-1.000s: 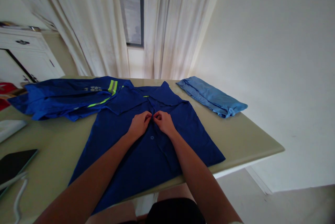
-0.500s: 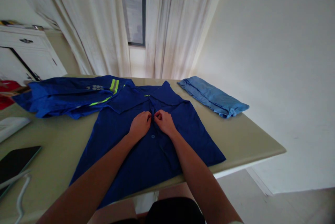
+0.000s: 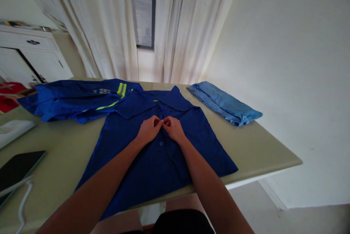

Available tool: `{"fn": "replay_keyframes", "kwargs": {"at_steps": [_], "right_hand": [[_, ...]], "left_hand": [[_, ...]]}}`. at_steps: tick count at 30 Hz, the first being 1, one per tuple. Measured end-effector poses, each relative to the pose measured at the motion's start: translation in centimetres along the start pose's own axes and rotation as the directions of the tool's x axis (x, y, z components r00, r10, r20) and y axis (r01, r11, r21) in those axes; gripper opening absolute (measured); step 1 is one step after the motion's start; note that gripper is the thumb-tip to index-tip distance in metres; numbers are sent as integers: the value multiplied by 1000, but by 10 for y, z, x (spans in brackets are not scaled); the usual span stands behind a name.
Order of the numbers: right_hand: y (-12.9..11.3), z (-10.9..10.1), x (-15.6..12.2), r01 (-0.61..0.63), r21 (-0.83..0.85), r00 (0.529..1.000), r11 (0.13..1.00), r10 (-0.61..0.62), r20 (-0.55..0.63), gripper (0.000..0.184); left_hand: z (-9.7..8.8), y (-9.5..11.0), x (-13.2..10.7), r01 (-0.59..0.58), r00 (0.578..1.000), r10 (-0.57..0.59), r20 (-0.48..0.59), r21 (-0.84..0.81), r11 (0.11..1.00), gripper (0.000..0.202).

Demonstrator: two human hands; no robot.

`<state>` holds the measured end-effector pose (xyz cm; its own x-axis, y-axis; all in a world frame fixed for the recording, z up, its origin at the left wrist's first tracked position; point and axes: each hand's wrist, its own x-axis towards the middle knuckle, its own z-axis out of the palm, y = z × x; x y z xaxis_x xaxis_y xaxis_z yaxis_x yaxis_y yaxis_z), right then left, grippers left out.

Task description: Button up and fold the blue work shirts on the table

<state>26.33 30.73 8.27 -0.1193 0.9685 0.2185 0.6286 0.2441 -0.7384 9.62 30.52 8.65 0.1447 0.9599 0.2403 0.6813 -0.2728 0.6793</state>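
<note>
Is lying spread on the table as a dark blue garment (and is showing a round button).

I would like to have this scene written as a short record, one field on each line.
Left hand: the left hand pinches the front of the blue shirt
Right hand: the right hand pinches there too, fingertips close to the left's
Between fingertips: small details hidden
Shirt: spread on the table, collar away from the person
Button: one visible button, nearer the person than the hands
Right of shirt: folded light-blue cloth
Table's left side: dark flat device, white cord
Behind table: pale curtains
</note>
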Motion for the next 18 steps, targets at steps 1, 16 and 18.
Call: {"fn": "replay_keyframes", "kwargs": {"at_steps": [1,16,18], "right_hand": [[-1,0,0,-5,-7,1000,1000,5,1,8],[-6,-2,-2,-1,-9,1000,1000,1,-10,6],[-5,-2,-3,4,-11,1000,1000,-4,-11,7]], "left_hand": [[0,-1,0,-2,1000,2,5,-10,1000,15],[5,-3,4,42,999,-42,4,15,999,12],[4,-4,6,44,999,-44,10,-16,999,12]]}}
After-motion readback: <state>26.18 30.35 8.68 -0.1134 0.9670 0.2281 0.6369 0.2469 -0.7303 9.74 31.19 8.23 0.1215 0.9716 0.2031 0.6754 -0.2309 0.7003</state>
